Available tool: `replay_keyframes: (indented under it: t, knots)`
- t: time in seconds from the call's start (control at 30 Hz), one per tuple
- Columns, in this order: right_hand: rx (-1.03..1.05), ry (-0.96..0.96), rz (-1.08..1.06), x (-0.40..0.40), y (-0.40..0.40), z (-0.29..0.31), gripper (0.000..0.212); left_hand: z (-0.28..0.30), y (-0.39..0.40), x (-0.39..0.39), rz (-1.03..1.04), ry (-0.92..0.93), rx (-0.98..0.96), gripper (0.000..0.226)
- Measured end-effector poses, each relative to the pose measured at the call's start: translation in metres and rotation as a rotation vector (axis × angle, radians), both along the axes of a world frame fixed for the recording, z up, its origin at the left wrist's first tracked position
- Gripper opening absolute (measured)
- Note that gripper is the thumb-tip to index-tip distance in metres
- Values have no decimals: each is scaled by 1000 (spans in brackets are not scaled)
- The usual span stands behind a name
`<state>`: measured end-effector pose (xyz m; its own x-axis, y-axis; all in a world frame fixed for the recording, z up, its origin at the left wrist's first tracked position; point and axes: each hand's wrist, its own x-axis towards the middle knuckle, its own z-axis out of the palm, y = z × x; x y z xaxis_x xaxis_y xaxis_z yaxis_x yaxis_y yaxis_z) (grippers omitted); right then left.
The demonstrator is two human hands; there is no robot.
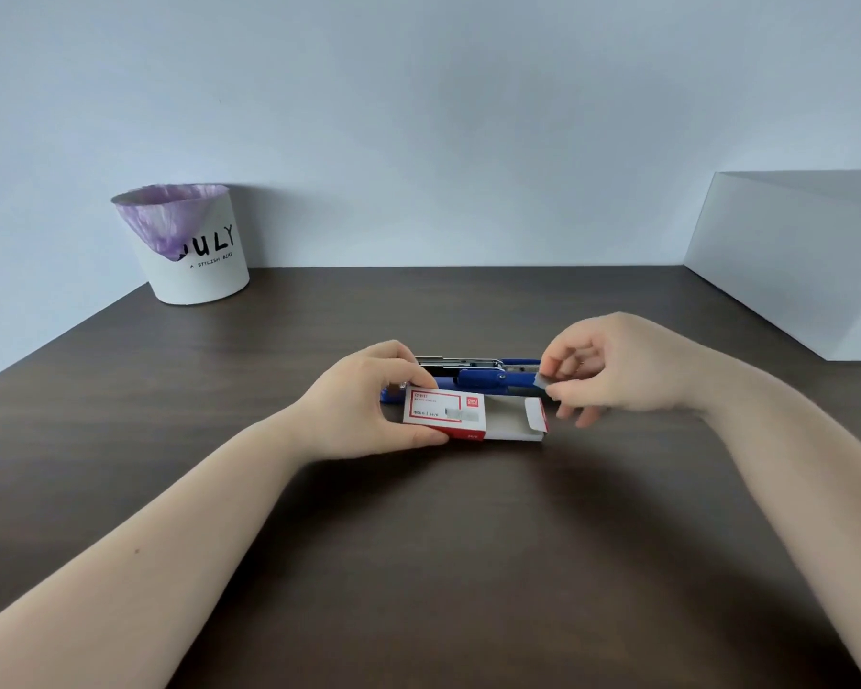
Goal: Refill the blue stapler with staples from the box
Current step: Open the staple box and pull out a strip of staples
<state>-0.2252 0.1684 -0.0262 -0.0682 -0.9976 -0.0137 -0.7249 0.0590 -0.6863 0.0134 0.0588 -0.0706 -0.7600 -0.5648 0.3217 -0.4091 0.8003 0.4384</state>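
A small red and white staple box [443, 412] lies on the dark table with its inner tray [510, 422] slid out to the right. My left hand [364, 405] grips the box's sleeve at its left end. My right hand [612, 365] hovers just right of the tray and pinches a short grey strip of staples [544, 381] between thumb and fingers. Directly behind the box lies the blue stapler [488, 377], swung open flat, its metal staple channel [461, 363] showing at the back left. Parts of the stapler are hidden by both hands.
A white bin [197, 261] with a purple liner stands at the table's back left, against the wall. A white box-like block [796, 261] sits at the back right. Dark wood table [443, 564] stretches toward me between my forearms.
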Motion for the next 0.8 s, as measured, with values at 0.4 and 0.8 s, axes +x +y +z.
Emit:
replay_keyframes:
  t: [0.4, 0.8]
  knots:
    - [-56, -38, 85, 11, -7, -20, 10, -1, 1, -4, 25, -81, -19, 50]
    - [-72, -7, 151, 20, -10, -24, 12, -4, 4, -8, -26, -125, -24, 59]
